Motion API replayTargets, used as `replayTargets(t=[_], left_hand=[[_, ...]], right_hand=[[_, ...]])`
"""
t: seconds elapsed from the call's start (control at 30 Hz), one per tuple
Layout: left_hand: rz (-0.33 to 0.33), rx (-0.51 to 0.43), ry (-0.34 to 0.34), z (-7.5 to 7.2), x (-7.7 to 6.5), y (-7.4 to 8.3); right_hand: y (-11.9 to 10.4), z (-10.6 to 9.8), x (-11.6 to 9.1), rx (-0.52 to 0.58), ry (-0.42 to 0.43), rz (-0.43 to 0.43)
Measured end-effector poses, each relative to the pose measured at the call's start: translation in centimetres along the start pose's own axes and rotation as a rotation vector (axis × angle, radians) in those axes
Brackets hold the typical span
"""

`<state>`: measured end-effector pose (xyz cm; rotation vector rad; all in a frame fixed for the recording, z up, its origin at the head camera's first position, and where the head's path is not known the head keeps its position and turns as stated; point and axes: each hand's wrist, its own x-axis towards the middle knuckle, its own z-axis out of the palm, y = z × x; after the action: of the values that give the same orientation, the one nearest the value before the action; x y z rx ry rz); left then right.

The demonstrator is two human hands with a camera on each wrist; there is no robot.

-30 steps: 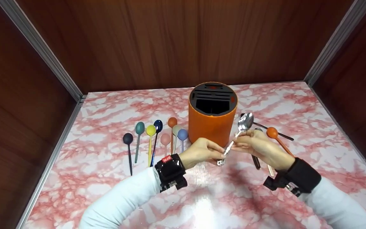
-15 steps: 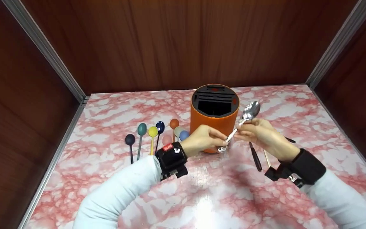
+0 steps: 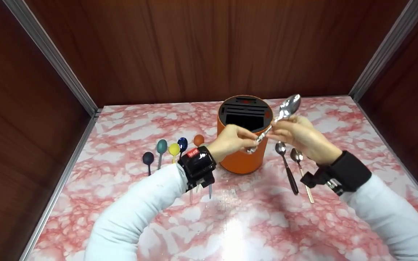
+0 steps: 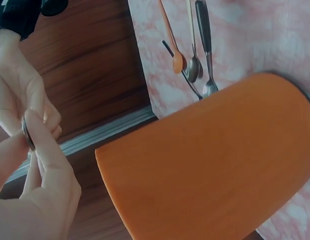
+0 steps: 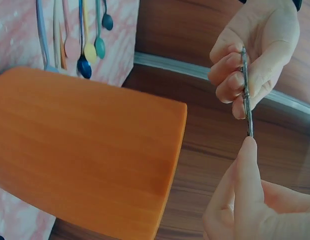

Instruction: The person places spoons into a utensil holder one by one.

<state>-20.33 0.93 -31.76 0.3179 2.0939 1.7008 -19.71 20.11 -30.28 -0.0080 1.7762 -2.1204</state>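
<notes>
A shiny silver spoon (image 3: 289,106) is held in the air by both hands, slanting with its bowl up and to the right. My left hand (image 3: 231,140) pinches the ornate handle near its lower end. Close to the bowl, the fingertips of my right hand (image 3: 301,137) pinch the neck. The spoon handle (image 5: 246,95) appears edge-on in the right wrist view. Just behind the hands stands an orange cylindrical utensil holder (image 3: 242,161) with a black slotted top, partly covered by the left hand and the spoon.
Left of the holder lie several coloured spoons, among them a dark one (image 3: 148,158), a teal one (image 3: 162,146) and a yellow one (image 3: 174,149). On its right lie a black-handled spoon (image 3: 291,177), a pale-handled spoon (image 3: 297,156) and an orange spoon (image 4: 178,62). Wood-grain panels (image 3: 209,50) enclose the marbled table.
Both hands have risen with the silver spoon, from the holder's lower front to near its top rim. Two spoons on the right are now uncovered, while the left sleeve hides more of the coloured handles.
</notes>
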Motion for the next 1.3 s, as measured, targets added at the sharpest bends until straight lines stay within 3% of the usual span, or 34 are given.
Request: replayTargets(t=[0.43,0.67,0.9,1.13,1.3], left_hand=[[0.132,-0.009,0.153,-0.8,1.7,0.6],[0.096,-0.026,0.2,-1.3,1.8,0.3],[0.016,-0.05,0.149,-1.8,0.7,-0.7],[-0.049,0.028,0.069,-1.9,-0.4,-2.5],[-0.071,-0.001,0.048,-1.5,-1.0,-3.7]], right_hand=[[-2.5,0.6,1.7,0.108,0.1,-0.077],[-3.6,0.7,2.5,0.081,0.176,-0.148],[-3.2,0.1,3.5,0.079,0.186,-0.293],[-1.5,-0.3,5.0,-0.028,0.267,-0.401],[-0.7,-0.3,5.4,-0.15,0.298,-0.446]])
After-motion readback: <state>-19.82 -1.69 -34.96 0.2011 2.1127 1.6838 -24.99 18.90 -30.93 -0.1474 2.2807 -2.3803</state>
